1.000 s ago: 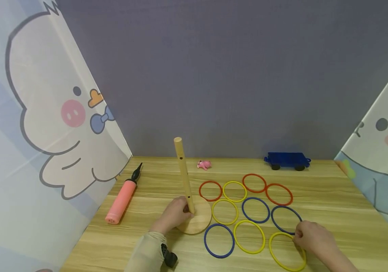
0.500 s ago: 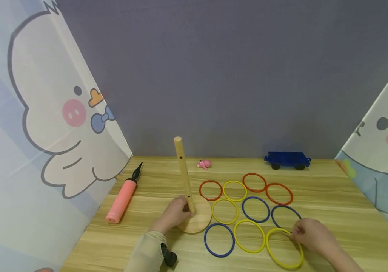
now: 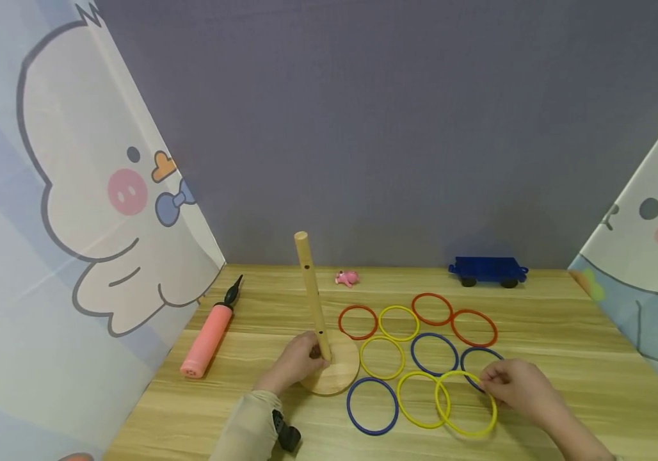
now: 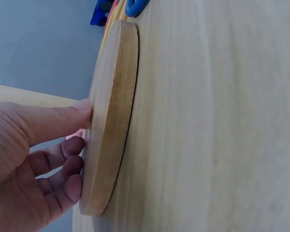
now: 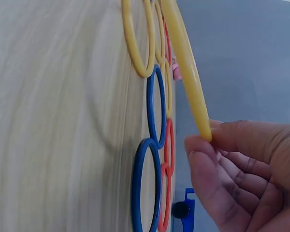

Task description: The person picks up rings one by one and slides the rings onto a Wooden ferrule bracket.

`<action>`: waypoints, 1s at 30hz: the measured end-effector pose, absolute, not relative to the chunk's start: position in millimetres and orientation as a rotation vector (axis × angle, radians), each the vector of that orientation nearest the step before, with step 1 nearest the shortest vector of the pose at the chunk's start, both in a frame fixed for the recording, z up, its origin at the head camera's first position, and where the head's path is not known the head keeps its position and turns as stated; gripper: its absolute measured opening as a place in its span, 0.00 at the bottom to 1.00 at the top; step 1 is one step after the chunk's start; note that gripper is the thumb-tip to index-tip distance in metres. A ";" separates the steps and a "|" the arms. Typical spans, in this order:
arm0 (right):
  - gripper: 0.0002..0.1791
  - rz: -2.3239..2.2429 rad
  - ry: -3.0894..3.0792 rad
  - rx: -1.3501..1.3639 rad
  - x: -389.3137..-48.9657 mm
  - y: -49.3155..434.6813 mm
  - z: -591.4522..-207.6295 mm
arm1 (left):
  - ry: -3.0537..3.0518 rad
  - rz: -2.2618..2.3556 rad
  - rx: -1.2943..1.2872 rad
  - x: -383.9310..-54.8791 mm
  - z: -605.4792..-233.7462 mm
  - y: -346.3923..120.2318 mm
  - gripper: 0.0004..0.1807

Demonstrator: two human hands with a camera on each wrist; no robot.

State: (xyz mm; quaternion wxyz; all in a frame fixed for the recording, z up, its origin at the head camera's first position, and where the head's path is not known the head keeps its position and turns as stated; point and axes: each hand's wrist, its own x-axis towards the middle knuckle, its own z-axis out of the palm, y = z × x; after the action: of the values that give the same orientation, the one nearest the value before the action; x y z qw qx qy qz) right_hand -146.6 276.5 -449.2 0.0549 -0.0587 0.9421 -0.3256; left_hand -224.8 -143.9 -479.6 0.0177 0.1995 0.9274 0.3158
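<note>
My left hand (image 3: 294, 365) holds the foot of an upright wooden post (image 3: 312, 288), which rises from a round wooden base (image 3: 344, 371). In the left wrist view the thumb reaches the top of the base (image 4: 117, 106), with the other fingers curled below it. My right hand (image 3: 521, 389) pinches a yellow ring (image 5: 188, 67) between thumb and forefinger, lifted off the table. From the head view it overlaps another yellow ring (image 3: 402, 408) lying flat, and a blue ring (image 3: 481, 349) lies partly behind the right hand.
Several red, yellow and blue rings lie right of the base, among them a blue ring (image 3: 347, 410) and a red ring (image 3: 433, 294). A pink hand pump (image 3: 208, 339) lies left. At the back are a small pink figure (image 3: 347, 278) and a blue toy wagon (image 3: 489, 270).
My right hand has picked the yellow ring up from the table and carried it left and slightly away from me. The left hand and the post have stayed still.
</note>
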 end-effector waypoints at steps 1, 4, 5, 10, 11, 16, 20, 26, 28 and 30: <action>0.03 -1.017 2.849 -0.172 -147.0 275.4 -448.4 | 2.877 0.982 0.613 -224.8 -479.7 -143.6 0.09; 0.04 -1.122 2.801 -0.165 -148.4 272.2 -445.4 | 2.865 0.995 0.604 -225.1 -480.3 -142.8 0.09; 0.04 -1.165 2.781 -0.175 -148.7 271.5 -444.5 | 2.864 0.997 0.602 -225.1 -480.2 -142.7 0.09; 0.10 -1.348 2.676 -0.165 -152.9 267.8 -440.7 | 2.871 0.999 0.613 -225.0 -480.0 -143.1 0.09; 0.11 -1.381 2.656 -0.163 -153.9 267.0 -439.9 | 2.872 1.001 0.617 -225.1 -479.9 -143.2 0.10; 0.17 -1.500 2.568 -0.145 -158.0 263.0 -435.4 | 2.861 1.010 0.624 -225.1 -479.1 -143.4 0.10; 0.20 -1.559 2.523 -0.140 -160.5 258.3 -430.3 | 2.856 1.007 0.634 -224.9 -478.4 -143.3 0.09; 0.20 -1.606 2.487 -0.144 -163.8 249.4 -422.6 | 2.864 0.990 0.663 -224.5 -479.1 -143.0 0.09; 0.19 -1.628 2.480 -0.163 -165.0 246.5 -421.1 | 2.863 0.986 0.672 -224.0 -479.2 -143.2 0.09; 0.18 -1.653 2.469 -0.189 -166.4 243.9 -419.7 | 2.864 0.979 0.677 -223.3 -479.0 -143.6 0.09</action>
State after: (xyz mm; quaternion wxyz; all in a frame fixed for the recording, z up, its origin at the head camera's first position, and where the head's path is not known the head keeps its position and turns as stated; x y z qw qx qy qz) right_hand -166.4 243.9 -419.7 0.0819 -0.0632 0.8266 -0.5533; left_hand -223.3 -143.6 -479.0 0.0199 0.2182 0.9233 0.3156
